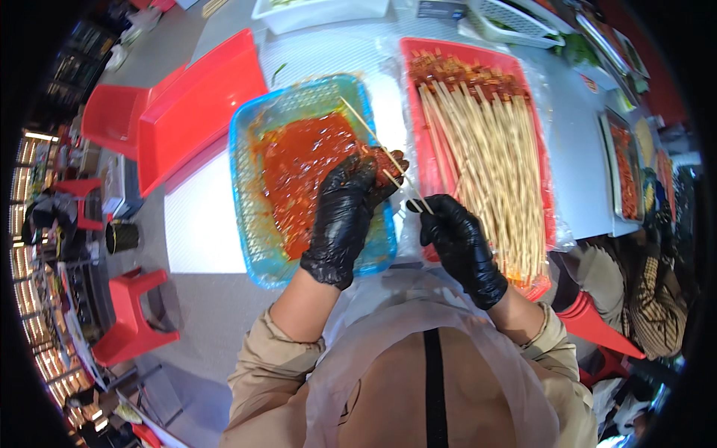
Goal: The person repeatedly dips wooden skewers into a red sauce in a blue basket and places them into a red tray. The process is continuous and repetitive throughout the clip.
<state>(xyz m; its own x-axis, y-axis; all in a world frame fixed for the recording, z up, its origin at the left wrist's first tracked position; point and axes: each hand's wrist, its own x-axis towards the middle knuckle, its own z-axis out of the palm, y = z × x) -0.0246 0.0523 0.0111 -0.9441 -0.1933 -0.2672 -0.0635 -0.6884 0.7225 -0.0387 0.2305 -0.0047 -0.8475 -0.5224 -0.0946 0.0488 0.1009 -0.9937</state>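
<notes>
Black gloves cover both hands. My left hand [350,207] holds sauce-coated meat pieces [382,162] over the right side of a blue plastic basket [238,185]. Red marinated meat in sauce [308,168] lies in that basket. My right hand [456,241] pinches thin wooden skewers [367,127] near their lower ends; one long skewer crosses above my left fingers and its pointed end reaches over the basket. To the right, a red tray [411,106] holds many wooden skewers [487,179], with red meat on their far ends.
Empty red plastic trays [196,106] lean at the table's left. White containers [322,14] stand at the back. A metal tray of red food [624,168] is at the right. Red stools [134,319] stand on the floor at left; another person [655,308] is at far right.
</notes>
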